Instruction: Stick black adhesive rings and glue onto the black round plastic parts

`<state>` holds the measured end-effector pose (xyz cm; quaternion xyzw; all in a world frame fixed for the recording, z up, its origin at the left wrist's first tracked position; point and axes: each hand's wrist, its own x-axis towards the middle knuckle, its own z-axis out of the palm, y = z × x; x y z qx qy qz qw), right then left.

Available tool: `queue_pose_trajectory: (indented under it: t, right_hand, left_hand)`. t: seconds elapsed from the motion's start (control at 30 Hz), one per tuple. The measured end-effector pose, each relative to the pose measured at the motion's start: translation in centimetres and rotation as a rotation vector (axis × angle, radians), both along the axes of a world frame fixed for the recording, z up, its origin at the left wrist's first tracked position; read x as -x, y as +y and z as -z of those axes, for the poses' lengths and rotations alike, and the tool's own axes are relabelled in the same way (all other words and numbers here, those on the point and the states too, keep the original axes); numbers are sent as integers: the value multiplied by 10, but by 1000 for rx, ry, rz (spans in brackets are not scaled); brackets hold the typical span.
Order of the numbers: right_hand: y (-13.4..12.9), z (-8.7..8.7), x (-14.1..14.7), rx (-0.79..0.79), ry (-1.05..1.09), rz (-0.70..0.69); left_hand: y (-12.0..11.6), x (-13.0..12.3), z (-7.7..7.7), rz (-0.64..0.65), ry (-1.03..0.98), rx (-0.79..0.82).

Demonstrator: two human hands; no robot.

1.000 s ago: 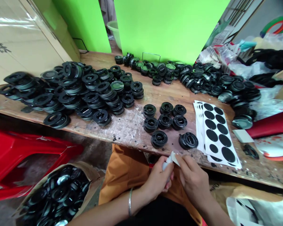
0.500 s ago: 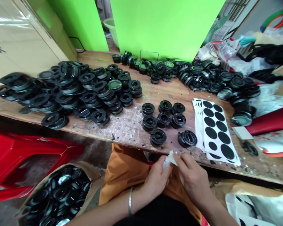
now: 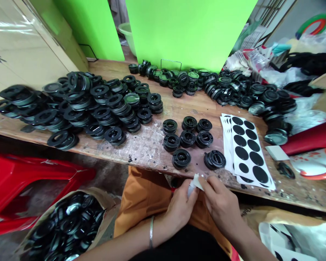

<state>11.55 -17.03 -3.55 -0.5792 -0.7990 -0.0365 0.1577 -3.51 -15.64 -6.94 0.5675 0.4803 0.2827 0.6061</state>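
Above my lap, just off the table's front edge, my left hand (image 3: 182, 203) is closed on a small whitish tube-like item (image 3: 191, 189). My right hand (image 3: 221, 199) pinches a white piece (image 3: 198, 182) against the top of that item; the two hands nearly touch. Beyond them on the table, several black round parts (image 3: 181, 158) stand in loose rows. To their right lie white sheets with black round stickers (image 3: 252, 152). A large pile of black ring parts (image 3: 78, 99) covers the table's left side.
More black parts (image 3: 233, 87) line the back before a green panel (image 3: 179, 32). On the right are a red roll (image 3: 312, 136), a white box (image 3: 277, 153) and an orange-handled mug (image 3: 309, 165). A red stool (image 3: 5, 188) and a bag of parts (image 3: 105, 203) stand lower left.
The view has shifted very slightly. Both hands keep almost the same pose around the whitish item, and the parts on the table have not moved.
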Motion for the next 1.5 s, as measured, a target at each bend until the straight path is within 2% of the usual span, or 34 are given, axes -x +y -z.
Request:
queue_pose_trajectory:
  t: [0.2, 0.3, 0.4, 0.53, 0.7, 0.8, 0.97, 1.13, 1.3, 1.5]
  right_hand:
    - [8, 3, -5, 36, -9, 52]
    - [12, 6, -13, 82, 136, 87]
    - [11, 8, -19, 61, 332, 112]
    - [9, 10, -20, 46, 435, 103]
    - [8, 6, -18, -30, 515, 171]
    - [9, 3, -19, -60, 513, 192]
    - [5, 4, -13, -57, 477, 22]
    - [-2, 9, -7, -92, 289, -65]
    - [6, 17, -13, -117, 280, -28]
    - [10, 17, -14, -79, 288, 11]
  left_hand:
    - [0, 1, -4, 11, 48, -23]
    - [4, 3, -9, 27, 57, 23]
    - [7, 4, -12, 16, 34, 118]
    - [5, 0, -4, -7, -77, 294]
    - [-3, -5, 9, -12, -172, 334]
    - [-7, -6, 10, 21, -262, 364]
    - [-9, -9, 7, 6, -363, 440]
    - [-9, -12, 5, -33, -363, 432]
    - [-9, -14, 4, -56, -357, 410]
    - [-10, -18, 9, -76, -356, 382]
